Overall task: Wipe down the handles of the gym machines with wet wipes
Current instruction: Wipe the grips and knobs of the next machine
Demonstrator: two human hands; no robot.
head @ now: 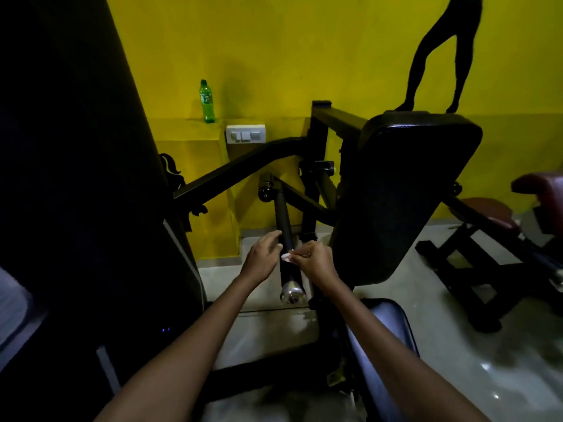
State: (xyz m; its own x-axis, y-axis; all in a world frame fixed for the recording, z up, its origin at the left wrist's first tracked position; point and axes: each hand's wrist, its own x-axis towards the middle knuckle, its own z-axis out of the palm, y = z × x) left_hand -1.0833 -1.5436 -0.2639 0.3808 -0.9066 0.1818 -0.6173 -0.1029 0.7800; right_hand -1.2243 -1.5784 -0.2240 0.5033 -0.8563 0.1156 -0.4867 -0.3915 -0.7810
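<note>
The right hand (313, 261) pinched a small white wet wipe (286, 257) against the black handle (285, 226) of the gym machine, while the left hand (262, 257) hovered just beside the handle's other side, fingers relaxed and spread. The handle ended in a chrome cap (292, 294), with a black back pad (405, 193) to its right and a green bottle (207, 102) on the ledge of the yellow wall (304, 50).

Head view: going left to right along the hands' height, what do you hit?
Dark machine housing → left hand, open beside the bar → black padded handle bar with chrome end cap → small white wet wipe → right hand pinching the wipe → black padded backrest → black bench frame.
</note>
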